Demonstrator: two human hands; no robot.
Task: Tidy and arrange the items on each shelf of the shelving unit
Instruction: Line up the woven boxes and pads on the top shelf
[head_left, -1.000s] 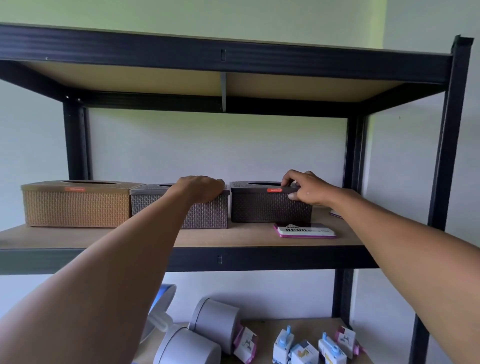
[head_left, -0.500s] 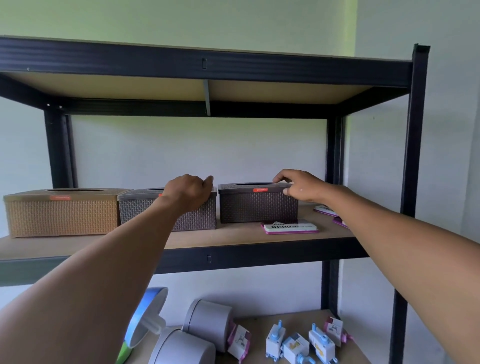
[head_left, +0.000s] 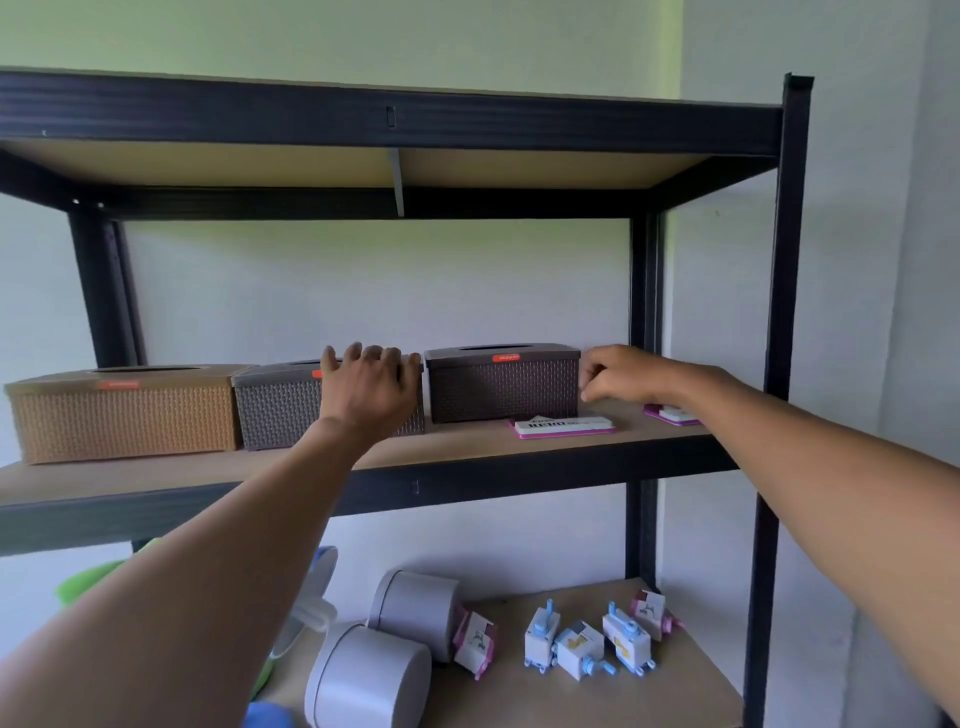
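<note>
Three woven tissue boxes stand in a row on the middle shelf (head_left: 467, 448): a tan box (head_left: 119, 418), a grey box (head_left: 275, 408) and a dark brown box (head_left: 504, 387). My left hand (head_left: 369, 387) is over the right end of the grey box, its fingers spread and raised above the lid. Just off the right end of the dark brown box is my right hand (head_left: 621, 374), with its fingers curled and its knuckles against the box's side; it holds nothing. A flat white pack with a pink edge (head_left: 563, 427) lies in front of the dark brown box.
A second pink-edged pack (head_left: 670, 414) lies under my right wrist. The lower shelf holds two grey cylinders (head_left: 415, 608), small white-and-blue items (head_left: 587, 644), pink cards (head_left: 475, 642) and a green thing (head_left: 88, 577) at the left. The black front post (head_left: 779, 364) stands at the right.
My right hand slid off the dark brown box's top to its right end. My left hand loosened from the grey box's top corner and spread its fingers.
</note>
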